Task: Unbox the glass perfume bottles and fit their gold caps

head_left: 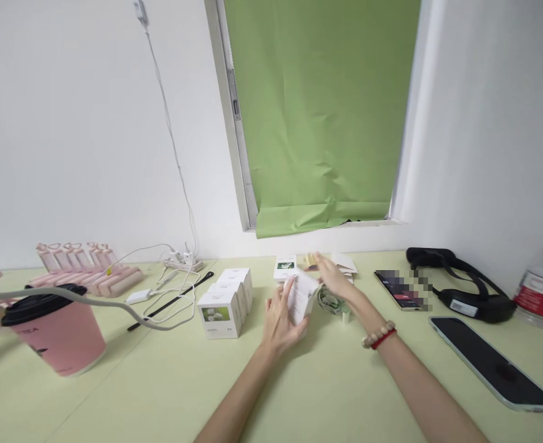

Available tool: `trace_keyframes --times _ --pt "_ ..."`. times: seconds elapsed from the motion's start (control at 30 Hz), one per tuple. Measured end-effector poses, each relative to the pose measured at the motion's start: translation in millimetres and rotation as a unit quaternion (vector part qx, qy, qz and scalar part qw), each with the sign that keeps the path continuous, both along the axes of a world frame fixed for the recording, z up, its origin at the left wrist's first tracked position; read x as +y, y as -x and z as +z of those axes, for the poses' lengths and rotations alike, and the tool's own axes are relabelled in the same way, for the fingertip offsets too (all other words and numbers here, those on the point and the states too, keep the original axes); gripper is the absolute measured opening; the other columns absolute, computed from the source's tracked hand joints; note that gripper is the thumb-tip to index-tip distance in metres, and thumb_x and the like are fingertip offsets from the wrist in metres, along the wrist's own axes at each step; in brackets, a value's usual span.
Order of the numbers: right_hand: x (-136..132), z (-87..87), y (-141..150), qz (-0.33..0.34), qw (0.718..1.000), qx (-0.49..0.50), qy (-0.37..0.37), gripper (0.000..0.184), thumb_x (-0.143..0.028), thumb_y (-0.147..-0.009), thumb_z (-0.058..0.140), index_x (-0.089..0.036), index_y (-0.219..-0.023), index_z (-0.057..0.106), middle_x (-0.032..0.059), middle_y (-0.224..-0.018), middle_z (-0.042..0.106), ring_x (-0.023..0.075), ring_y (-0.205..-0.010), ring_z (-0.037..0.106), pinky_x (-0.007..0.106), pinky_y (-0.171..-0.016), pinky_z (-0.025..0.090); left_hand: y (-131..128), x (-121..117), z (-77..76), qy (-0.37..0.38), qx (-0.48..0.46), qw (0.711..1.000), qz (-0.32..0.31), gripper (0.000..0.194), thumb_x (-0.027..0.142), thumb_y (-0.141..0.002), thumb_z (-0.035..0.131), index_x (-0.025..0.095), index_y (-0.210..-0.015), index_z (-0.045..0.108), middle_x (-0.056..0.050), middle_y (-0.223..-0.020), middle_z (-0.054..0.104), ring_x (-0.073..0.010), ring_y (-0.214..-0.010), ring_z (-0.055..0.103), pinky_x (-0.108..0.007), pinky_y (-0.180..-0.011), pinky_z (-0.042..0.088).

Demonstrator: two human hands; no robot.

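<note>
Holding a white box (302,296) in the left hand (281,323), just nearer than the right fingers (324,266) and a little left of them. Pointing it away from the body along its long axis, tilted, leaning slightly right at the far end, with a printed face turned up. Cannot tell whether open at that end. Working on a pale green table (336,394), with its far edge just beyond the right fingertips. Having broad room nearer than the left fingers, and a narrower strip between them and the row of boxes (220,311) on their left. Pinching the white box between left thumb and fingers, at its lower right edge and left side. Stretching the right fingers out, close together, just beside a yellowish item (310,261); cannot tell whether touching. Seeing another box (285,266) just past the left fingertips, papers (346,263) right of the right fingertips, and a greenish coil (329,302) and pale cylinder (345,317) nearer than them. Farther right, reaching a phone (400,290) and a headset (476,301) with the eye; well left, a pink cup (61,338).
</note>
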State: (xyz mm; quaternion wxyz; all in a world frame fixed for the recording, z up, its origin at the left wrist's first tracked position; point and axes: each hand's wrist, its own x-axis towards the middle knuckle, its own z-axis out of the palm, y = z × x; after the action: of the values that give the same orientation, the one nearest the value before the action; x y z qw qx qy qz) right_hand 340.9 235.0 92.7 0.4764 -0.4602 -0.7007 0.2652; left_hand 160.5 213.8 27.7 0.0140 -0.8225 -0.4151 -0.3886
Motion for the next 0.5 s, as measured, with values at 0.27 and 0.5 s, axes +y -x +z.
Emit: trace_keyframes --times 0.27,0.5 --pt "9 -10.8 -2 -0.075 0.990 -0.105 0.061 0.019 -0.030 -0.085 0.036 -0.019 -0.082 0.051 0.0031 -0.081 0.058 0.0139 -0.068 0.056 0.022 -0.049 0.044 -11 5 -5.4 0.047 -0.004 0.998 0.044 0.072 0.036 -0.070 0.055 0.030 -0.136 0.026 -0.009 -0.114 0.044 -0.0261 -0.100 0.047 -0.038 -0.081 0.037" --pt "7 -13.5 11 -0.132 0.983 -0.131 0.000 0.016 -0.020 -0.082 0.039 -0.020 -0.084 0.055 0.0033 -0.094 0.060 0.0157 -0.083 0.054 0.029 -0.076 0.040 -19 5 -13.5 0.036 0.000 0.997 0.072 0.072 0.040 -0.073 0.054 0.028 -0.137 0.024 -0.010 -0.114 0.045 -0.0259 -0.103 0.045 -0.038 -0.082 0.035"
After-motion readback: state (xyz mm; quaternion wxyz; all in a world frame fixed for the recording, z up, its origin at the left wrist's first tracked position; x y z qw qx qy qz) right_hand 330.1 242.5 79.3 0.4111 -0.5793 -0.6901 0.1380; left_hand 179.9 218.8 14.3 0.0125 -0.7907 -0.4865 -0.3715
